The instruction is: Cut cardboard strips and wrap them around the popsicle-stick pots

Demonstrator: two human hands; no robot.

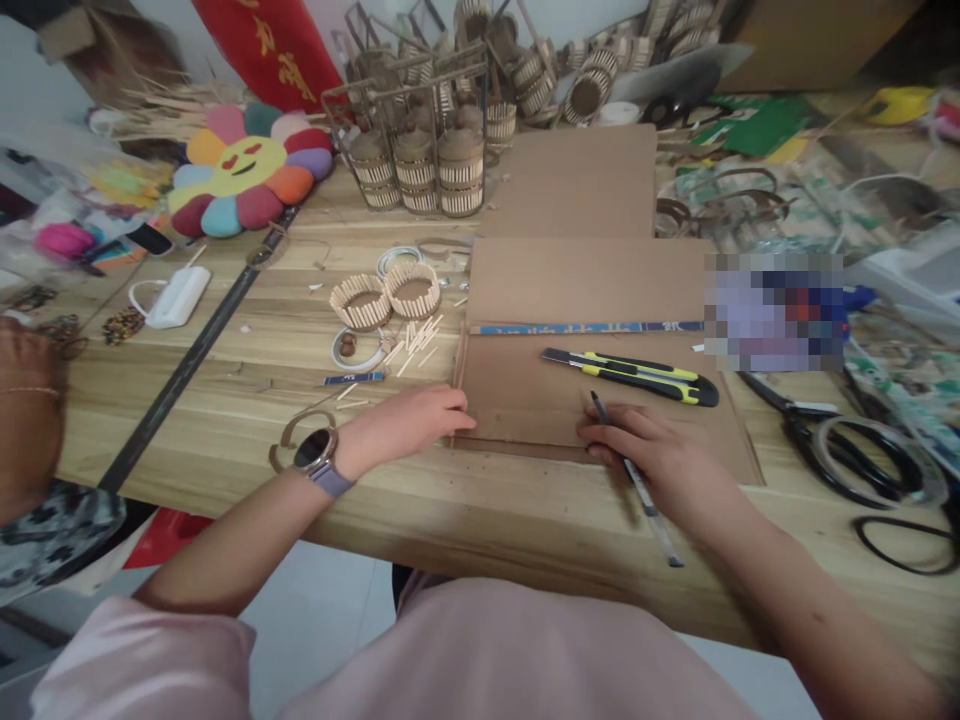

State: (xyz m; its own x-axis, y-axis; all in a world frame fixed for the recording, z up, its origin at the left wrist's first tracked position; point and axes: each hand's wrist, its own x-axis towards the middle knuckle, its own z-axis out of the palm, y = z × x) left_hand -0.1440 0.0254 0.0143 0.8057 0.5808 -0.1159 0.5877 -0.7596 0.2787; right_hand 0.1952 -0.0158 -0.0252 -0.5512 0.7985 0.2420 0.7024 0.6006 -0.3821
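Observation:
My left hand (420, 415), with a watch on its wrist, has its fingers closed at the left edge of a stacked brown cardboard sheet (517, 395). A dark pen (643, 495) slants through my right hand (652, 450), which grips it over the front part of the cardboard. Just beyond lies a yellow-and-black utility knife (637, 376) on the sheet, its blade end pointing left. A narrow blue-printed cardboard strip (570, 328) runs across the sheet behind the knife.
Two round stick baskets (414, 292), loose sticks (420, 345) and tape rolls (360, 350) sit left of the cardboard. Behind stands a rack of small barrels (416, 165). Black cable coils (862, 450) lie at right. Another person's arm (26, 430) rests at far left.

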